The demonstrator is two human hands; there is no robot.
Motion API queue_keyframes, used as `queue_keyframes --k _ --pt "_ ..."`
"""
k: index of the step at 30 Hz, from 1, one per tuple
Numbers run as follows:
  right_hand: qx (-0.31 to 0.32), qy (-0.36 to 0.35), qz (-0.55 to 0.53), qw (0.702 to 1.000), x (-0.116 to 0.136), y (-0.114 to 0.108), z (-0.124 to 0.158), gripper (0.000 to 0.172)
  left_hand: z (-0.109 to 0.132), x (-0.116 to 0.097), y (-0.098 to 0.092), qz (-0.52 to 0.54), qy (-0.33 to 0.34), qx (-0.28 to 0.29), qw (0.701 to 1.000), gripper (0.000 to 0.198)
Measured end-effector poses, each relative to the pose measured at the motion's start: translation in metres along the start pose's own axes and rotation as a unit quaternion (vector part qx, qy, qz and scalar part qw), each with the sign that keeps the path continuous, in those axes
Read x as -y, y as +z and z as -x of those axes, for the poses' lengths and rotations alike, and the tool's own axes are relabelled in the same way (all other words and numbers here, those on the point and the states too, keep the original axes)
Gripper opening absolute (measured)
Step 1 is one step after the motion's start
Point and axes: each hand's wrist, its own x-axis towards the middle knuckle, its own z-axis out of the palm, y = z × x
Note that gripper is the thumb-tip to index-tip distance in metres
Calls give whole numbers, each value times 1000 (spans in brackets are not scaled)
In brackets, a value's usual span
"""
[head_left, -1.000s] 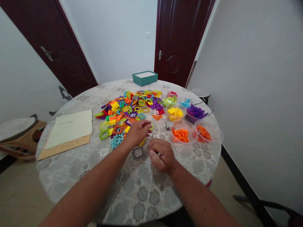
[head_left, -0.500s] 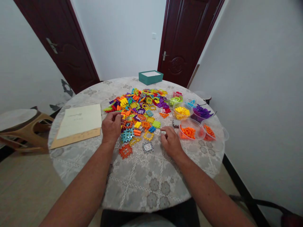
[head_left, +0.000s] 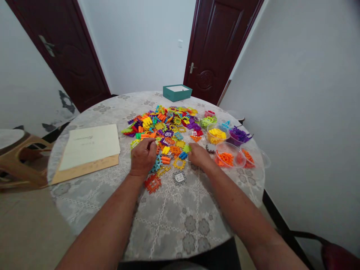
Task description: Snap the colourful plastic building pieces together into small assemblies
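Observation:
A heap of coloured plastic building pieces covers the middle of the round table. My left hand rests at the heap's near edge, its fingers curled down over a teal grid piece. My right hand reaches into the pieces beside a light green piece, fingers bent; what they pinch is hidden. An orange grid piece and a grey piece lie just in front of my hands.
Clear bowls at the right hold sorted pieces: orange, yellow, purple, green. A teal box stands at the far edge. A paper sheet on cardboard lies left. A stool stands left, two dark doors behind.
My left hand moved right and down onto the teal grid piece. My right hand slid forward toward the light green piece. The view shifted slightly.

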Motion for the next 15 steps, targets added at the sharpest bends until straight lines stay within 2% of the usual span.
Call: queue_keyframes --k 3,7,11,15 --pt "1 -8 -10 1000 -3 1 3 52 1 1 1 -16 28 -1 999 23" --pt "-64 -7 -52 997 -9 3 9 58 3 1 4 -29 66 13 997 22" --pt "-111 -36 -104 988 -8 2 8 35 3 -1 7 -32 94 28 995 22" --pt "-155 -64 -151 974 0 -1 8 19 2 -1 6 -32 84 27 996 23"
